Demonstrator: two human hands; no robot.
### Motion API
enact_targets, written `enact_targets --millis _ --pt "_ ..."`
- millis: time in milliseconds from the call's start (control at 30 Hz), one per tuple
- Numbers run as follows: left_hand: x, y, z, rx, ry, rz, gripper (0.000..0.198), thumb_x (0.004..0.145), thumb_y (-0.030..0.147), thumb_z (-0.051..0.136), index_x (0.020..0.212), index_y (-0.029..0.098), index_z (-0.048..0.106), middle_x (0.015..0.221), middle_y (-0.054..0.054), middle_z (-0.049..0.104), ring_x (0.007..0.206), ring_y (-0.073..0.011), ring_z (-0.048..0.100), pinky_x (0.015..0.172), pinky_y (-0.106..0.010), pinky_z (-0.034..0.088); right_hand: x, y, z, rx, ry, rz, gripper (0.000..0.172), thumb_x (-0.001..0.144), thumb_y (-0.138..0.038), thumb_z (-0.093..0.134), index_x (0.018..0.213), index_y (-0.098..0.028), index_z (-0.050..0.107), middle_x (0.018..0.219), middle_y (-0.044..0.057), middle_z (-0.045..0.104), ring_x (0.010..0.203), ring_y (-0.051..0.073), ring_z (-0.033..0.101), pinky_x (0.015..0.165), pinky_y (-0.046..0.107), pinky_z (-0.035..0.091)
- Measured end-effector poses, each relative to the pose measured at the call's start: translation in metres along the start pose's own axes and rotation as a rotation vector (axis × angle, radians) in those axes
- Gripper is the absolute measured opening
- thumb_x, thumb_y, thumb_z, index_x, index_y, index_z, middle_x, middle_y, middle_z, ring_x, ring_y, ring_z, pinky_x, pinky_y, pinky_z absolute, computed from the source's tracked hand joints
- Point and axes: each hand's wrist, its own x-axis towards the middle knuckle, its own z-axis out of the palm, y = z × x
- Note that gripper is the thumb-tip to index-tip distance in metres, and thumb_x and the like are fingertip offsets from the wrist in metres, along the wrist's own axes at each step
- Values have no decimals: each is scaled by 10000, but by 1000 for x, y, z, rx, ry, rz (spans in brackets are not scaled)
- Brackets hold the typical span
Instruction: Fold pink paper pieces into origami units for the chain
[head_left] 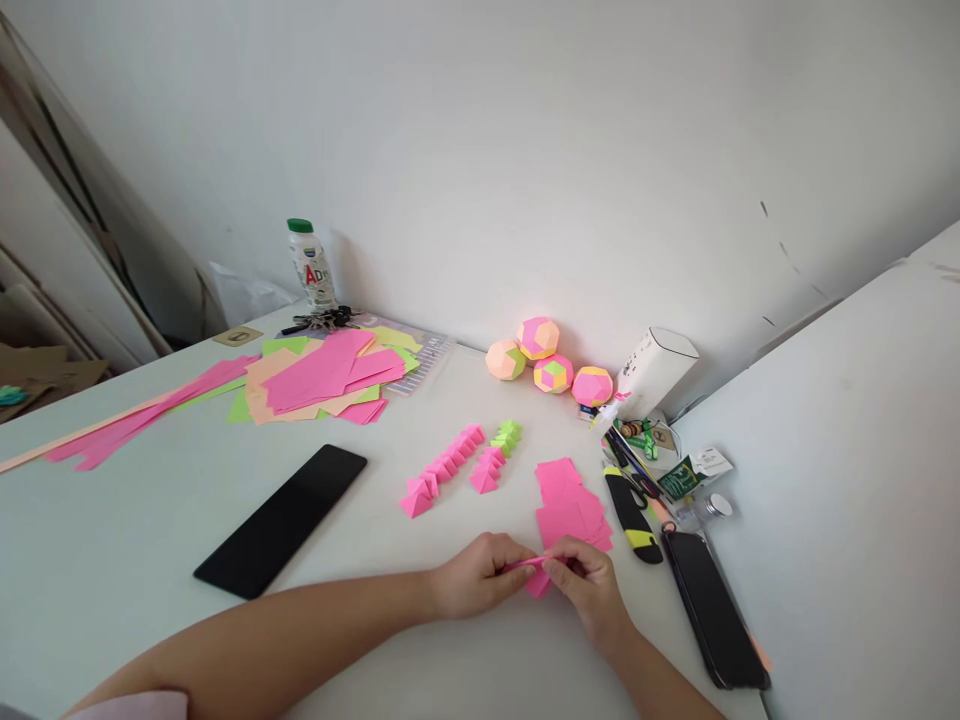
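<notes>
Both hands pinch a small pink paper piece (538, 582) near the front of the table. My left hand (480, 577) grips its left side between thumb and fingers. At its right side, the thumb and fingers of my right hand (592, 590) are closed on it. Just beyond lie loose pink paper squares (570, 510), overlapping one another. Farther left stands a row of folded pink paper units (442, 470), beside a shorter row of pink folded units (489, 470) and green ones (507, 437).
A black slab (281, 520) lies at left, behind my left forearm. Coloured paper sheets (322, 375), keys (322, 320) and a bottle (311, 265) sit farther back. Paper balls (538, 338) rest by the wall. A utility knife (632, 512) and phone (716, 610) lie at right.
</notes>
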Motion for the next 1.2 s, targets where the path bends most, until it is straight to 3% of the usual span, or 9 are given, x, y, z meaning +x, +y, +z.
enact_targets --millis 200,333,533,800,967,1200 --pt "-1 5 -1 -42 -11 -29 376 907 388 406 696 131 582 555 49 314 501 -74 268 463 -219 234 -1 1 0 41 9 47 206 716 -379 712 662 -183 683 548 -22 531 511 120 441 503 241 398" --pt "-3 0 3 -141 73 -133 256 819 364 560 863 124 636 662 15 485 568 -90 398 505 -205 327 -2 3 -1 68 50 88 258 718 -430 702 688 -174 680 519 -28 497 471 109 408 454 234 366" --pt "1 -9 5 -383 199 -152 249 776 369 632 847 130 622 755 -28 624 694 -137 559 651 -262 441 -6 2 4 62 79 76 328 796 -486 607 709 -171 580 536 -32 482 468 111 446 445 225 380" --pt "0 -5 1 -468 132 -190 313 758 396 666 901 119 654 793 -56 664 732 -165 605 682 -298 465 -9 4 8 -75 -16 -56 239 826 -360 618 986 -192 675 846 67 697 579 148 590 501 247 477" --pt "1 -13 5 -538 183 -175 351 696 384 732 907 124 626 783 -46 667 721 -162 620 689 -308 472 -8 5 7 -66 1 -66 207 819 -344 633 910 -190 737 673 42 710 503 149 594 470 252 486" --pt "3 -19 8 -534 260 -175 342 685 383 741 868 118 627 726 -36 658 669 -145 606 630 -277 453 -7 8 5 -23 11 -19 237 800 -364 649 884 -163 743 608 31 680 452 127 559 435 236 484"
